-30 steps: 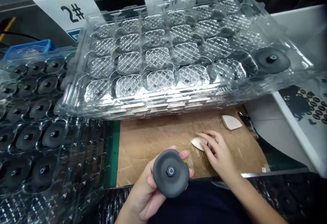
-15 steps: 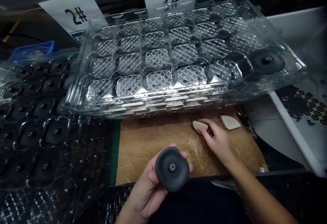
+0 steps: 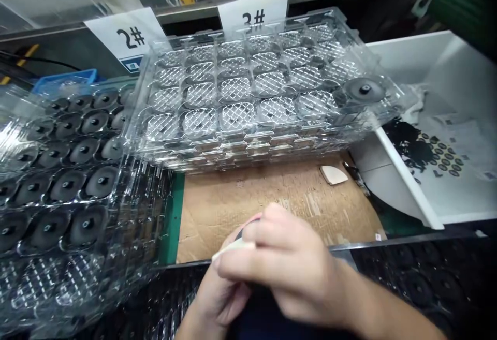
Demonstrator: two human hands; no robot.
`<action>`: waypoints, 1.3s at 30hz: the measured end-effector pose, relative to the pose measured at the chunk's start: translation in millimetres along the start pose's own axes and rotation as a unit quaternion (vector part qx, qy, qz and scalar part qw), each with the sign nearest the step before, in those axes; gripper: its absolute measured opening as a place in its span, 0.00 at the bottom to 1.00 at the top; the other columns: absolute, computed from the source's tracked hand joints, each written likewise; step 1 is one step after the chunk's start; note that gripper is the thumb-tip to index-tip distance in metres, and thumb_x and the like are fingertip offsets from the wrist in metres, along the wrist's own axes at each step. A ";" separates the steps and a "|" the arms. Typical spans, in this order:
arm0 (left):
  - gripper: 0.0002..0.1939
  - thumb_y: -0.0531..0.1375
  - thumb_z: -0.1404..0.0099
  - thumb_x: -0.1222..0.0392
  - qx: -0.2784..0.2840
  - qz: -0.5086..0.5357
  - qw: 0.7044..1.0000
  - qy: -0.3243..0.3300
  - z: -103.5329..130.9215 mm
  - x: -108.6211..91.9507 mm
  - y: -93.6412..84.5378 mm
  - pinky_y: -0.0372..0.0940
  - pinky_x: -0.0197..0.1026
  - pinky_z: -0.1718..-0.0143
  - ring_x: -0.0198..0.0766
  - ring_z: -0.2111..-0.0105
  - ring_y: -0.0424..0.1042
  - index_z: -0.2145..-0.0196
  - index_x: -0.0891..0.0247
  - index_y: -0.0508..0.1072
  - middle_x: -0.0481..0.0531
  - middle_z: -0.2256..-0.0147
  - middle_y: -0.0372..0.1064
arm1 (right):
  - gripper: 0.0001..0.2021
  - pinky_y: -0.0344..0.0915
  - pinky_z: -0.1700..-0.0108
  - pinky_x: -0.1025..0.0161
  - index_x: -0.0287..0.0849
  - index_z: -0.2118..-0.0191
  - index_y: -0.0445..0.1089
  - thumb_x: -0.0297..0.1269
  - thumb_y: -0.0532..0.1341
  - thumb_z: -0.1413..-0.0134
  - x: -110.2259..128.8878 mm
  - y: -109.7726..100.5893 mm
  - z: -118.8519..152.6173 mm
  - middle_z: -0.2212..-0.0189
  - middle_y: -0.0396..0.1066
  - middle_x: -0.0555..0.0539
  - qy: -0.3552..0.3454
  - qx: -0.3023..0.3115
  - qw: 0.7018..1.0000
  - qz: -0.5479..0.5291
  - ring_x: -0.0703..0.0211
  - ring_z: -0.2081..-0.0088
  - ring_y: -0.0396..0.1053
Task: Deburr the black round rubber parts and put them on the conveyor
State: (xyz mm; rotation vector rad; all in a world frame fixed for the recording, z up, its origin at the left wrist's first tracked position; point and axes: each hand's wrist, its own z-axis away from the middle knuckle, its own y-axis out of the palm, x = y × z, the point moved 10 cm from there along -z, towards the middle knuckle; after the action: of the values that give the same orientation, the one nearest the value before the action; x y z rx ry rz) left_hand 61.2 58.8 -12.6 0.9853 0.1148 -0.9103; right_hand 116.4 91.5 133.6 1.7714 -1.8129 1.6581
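Fingers of the right hand (image 3: pixel 287 267) are pressed together and curled over the front of the work, pinching a small pale wedge-shaped piece (image 3: pixel 233 247) whose light edge pokes out by the fingertips. Beneath them the left hand (image 3: pixel 221 298) cups a dark round disc (image 3: pixel 239 233), its fingers wrapped around it from below; only a thin black sliver of the disc shows above the pale piece, so its face is hidden. Both hands sit low in the middle of the view, over the near edge of a scuffed brown cardboard mat (image 3: pixel 272 200).

A second pale wedge piece (image 3: pixel 333 175) lies flat on the mat, well apart from the hands. Behind the mat a stack of clear plastic trays (image 3: pixel 248 97) has quilted round pockets, with one black disc (image 3: pixel 364 89) in the far right pocket. To the left, another clear tray (image 3: pixel 58 174) holds rows of black discs. A white bin (image 3: pixel 427 174) stands at the right. Signs reading 2# (image 3: pixel 130 37) and 3# (image 3: pixel 253 19) stand behind.
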 end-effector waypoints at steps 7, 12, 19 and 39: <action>0.26 0.67 0.52 0.53 0.031 -0.005 0.999 0.044 9.6 -7.7 4.2 0.65 0.30 0.64 0.35 0.63 0.71 0.54 0.58 0.72 0.49 0.62 0.73 | 0.13 0.58 0.67 0.62 0.39 0.61 0.71 0.25 0.49 0.42 -4.6 -1.5 8.0 0.71 0.69 0.47 0.080 -0.056 0.994 0.056 0.60 0.70 0.60; 0.30 0.70 0.60 0.53 0.016 -0.020 0.995 0.099 14.7 -14.4 0.1 0.64 0.28 0.64 0.34 0.65 0.70 0.56 0.58 0.73 0.47 0.65 0.73 | 0.15 0.62 0.64 0.63 0.39 0.58 0.71 0.24 0.49 0.43 -14.8 0.0 16.7 0.70 0.69 0.46 0.172 -0.091 0.979 0.054 0.59 0.66 0.64; 0.34 0.70 0.59 0.53 0.007 -0.027 0.988 0.154 19.9 -21.4 -8.7 0.63 0.33 0.57 0.38 0.59 0.70 0.52 0.57 0.70 0.50 0.59 0.73 | 0.14 0.64 0.60 0.65 0.41 0.55 0.69 0.24 0.51 0.42 -4.5 5.8 16.5 0.64 0.70 0.47 0.116 -0.103 0.987 -0.033 0.61 0.63 0.66; 0.27 0.67 0.54 0.50 0.041 0.078 0.984 0.157 40.3 -34.5 -34.2 0.64 0.41 0.51 0.47 0.54 0.71 0.55 0.55 0.72 0.49 0.54 0.72 | 0.11 0.67 0.59 0.55 0.43 0.61 0.74 0.38 0.56 0.46 -138.9 56.5 120.8 0.63 0.75 0.45 0.374 -0.075 0.924 -0.006 0.51 0.61 0.72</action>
State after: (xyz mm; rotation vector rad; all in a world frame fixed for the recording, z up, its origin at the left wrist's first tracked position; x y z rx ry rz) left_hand 2.8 41.5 4.0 1.1924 0.2647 -0.6158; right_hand 185.7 77.2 -45.4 0.8772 -1.4932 1.7822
